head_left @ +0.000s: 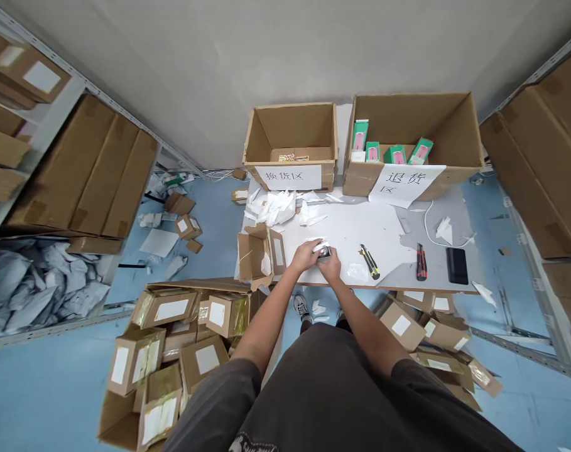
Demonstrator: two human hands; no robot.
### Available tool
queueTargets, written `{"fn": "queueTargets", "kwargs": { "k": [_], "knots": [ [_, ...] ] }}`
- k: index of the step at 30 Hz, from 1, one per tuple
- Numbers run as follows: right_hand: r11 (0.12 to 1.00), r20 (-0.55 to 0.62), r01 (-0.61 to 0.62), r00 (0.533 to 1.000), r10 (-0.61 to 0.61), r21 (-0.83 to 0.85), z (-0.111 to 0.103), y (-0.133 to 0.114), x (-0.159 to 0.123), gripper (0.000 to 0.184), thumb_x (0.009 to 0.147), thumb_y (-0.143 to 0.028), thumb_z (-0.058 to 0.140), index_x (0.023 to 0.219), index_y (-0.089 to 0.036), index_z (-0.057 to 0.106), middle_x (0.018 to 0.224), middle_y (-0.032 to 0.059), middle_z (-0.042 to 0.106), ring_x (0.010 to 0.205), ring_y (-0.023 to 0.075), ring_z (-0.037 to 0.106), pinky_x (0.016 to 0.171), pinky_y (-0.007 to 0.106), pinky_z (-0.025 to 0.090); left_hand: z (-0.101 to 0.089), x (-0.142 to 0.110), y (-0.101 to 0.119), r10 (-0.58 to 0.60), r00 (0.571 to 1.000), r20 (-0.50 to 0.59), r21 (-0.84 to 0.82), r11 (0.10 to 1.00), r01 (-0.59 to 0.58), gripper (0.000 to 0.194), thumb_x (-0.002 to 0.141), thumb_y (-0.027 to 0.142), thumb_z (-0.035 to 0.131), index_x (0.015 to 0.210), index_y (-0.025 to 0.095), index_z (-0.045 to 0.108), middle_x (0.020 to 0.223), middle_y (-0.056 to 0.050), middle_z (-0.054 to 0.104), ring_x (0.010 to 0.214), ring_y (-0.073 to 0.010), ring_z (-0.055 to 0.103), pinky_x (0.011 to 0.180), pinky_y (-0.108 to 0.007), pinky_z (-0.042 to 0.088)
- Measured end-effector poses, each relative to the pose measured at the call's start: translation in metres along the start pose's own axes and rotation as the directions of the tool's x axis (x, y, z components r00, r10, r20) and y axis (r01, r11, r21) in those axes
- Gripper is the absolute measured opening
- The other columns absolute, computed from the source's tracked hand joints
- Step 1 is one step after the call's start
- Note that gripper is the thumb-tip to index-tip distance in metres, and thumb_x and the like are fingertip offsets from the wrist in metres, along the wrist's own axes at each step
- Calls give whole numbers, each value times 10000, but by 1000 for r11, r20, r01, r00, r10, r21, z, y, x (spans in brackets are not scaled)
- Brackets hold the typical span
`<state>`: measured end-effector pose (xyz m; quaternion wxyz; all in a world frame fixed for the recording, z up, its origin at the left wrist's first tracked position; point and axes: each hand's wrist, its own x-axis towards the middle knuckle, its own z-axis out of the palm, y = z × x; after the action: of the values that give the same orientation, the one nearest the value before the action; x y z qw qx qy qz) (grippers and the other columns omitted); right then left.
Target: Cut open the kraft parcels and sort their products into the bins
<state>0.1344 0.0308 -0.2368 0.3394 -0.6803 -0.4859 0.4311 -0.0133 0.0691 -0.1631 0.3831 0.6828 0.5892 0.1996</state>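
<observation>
Near the front edge of the white table (289, 276), my left hand (305, 256) and my right hand (331, 267) are closed on one small silver-and-dark object (323, 253). Its exact kind is too small to make out, and fingers cover its sides. Something pale lies just behind it. To the left stands an opened small cardboard box (253, 256) with its flaps up. A clear plastic bag (358, 271) and a yellow-black utility knife (370, 262) lie to the right of my right hand.
Farther right are a red-black utility knife (421, 262) and a black phone (457, 265). Behind stand two large cartons, one holding small items (294, 158), the other green-pink boxes (397, 154). Torn paper (278, 207) litters the table. A carton of parcels (120, 427) stands front left.
</observation>
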Motion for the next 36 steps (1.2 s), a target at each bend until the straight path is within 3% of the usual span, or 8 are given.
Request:
{"fn": "queueTargets", "kwargs": {
  "k": [5, 8, 13, 15, 23, 28, 32, 36],
  "knots": [
    [998, 33, 24, 999, -22, -54, 1, 5, -2, 711, 675, -410, 763, 1332, -251, 543, 1345, 114, 700, 1210, 336, 672, 1064, 488, 515, -9, 8, -2, -135, 974, -180, -41, 991, 129, 577, 968, 222, 608, 1537, 269, 523, 1417, -94, 680, 1147, -258, 694, 1024, -390, 542],
    [989, 38, 24, 999, -19, -145, -2, 4, 3, 681, 704, -415, 773, 1317, -223, 547, 1298, 134, 721, 1174, 339, 687, 1009, 455, 534, -11, 22, 0, -56, 954, -293, 138, 985, 101, 465, 937, 159, 620, 1395, 239, 620, 1415, -126, 631, 1263, -284, 600, 1050, -410, 507],
    [964, 82, 29, 997, -8, -265, -12, 0, 8, 590, 754, -408, 754, 1274, -245, 529, 1226, 96, 743, 1114, 316, 702, 912, 385, 539, -12, 28, 4, 165, 977, 135, 353, 913, -203, 345, 880, 91, 600, 1138, 262, 753, 1206, -103, 701, 1177, -290, 614, 1004, -401, 500],
    [953, 103, 11, 994, 21, -303, -14, -3, 8, 573, 756, -412, 757, 1257, -259, 524, 1180, 76, 750, 1074, 305, 710, 880, 361, 529, -13, 23, 4, 173, 967, 186, 337, 913, -228, 359, 838, 101, 616, 1137, 242, 757, 1233, -105, 709, 1133, -289, 645, 985, -389, 508],
    [918, 78, -49, 993, 87, -394, -12, -9, 5, 551, 767, -525, 727, 1194, -251, 512, 1121, 77, 744, 1045, 308, 706, 860, 354, 521, -18, 9, -18, 55, 993, 104, -23, 998, -53, 108, 830, 251, 648, 922, 232, 700, 1113, -48, 786, 1042, -253, 718, 1001, -364, 520],
    [954, 163, -24, 984, 76, -299, -19, -9, 10, 665, 708, -457, 746, 1288, -219, 526, 1174, 96, 737, 1066, 311, 712, 874, 386, 561, 8, -3, -33, -46, 999, 0, -366, 929, 42, 283, 769, 337, 775, 974, 235, 609, 1462, -102, 671, 1357, -284, 618, 1161, -432, 438],
    [985, 275, 154, 953, -128, -77, -41, -18, 21, 752, 754, -324, 675, 1479, -227, 497, 1514, 144, 582, 1295, 285, 628, 980, 393, 557, 30, -9, -37, -92, 993, -68, -535, 844, 41, 459, 747, 322, 811, 1112, 224, 551, 1582, -169, 557, 1480, -282, 522, 1208, -441, 390],
    [922, 337, 294, 920, -202, -251, -53, -43, 33, 581, 832, -317, 691, 1404, -244, 623, 1541, 136, 552, 1355, 281, 581, 1039, 398, 537, 41, -11, -35, -145, 981, -132, -518, 854, 56, 671, 688, 286, 858, 1259, 239, 509, 1524, -147, 607, 1326, -275, 642, 1116, -414, 487]
  ]
}}
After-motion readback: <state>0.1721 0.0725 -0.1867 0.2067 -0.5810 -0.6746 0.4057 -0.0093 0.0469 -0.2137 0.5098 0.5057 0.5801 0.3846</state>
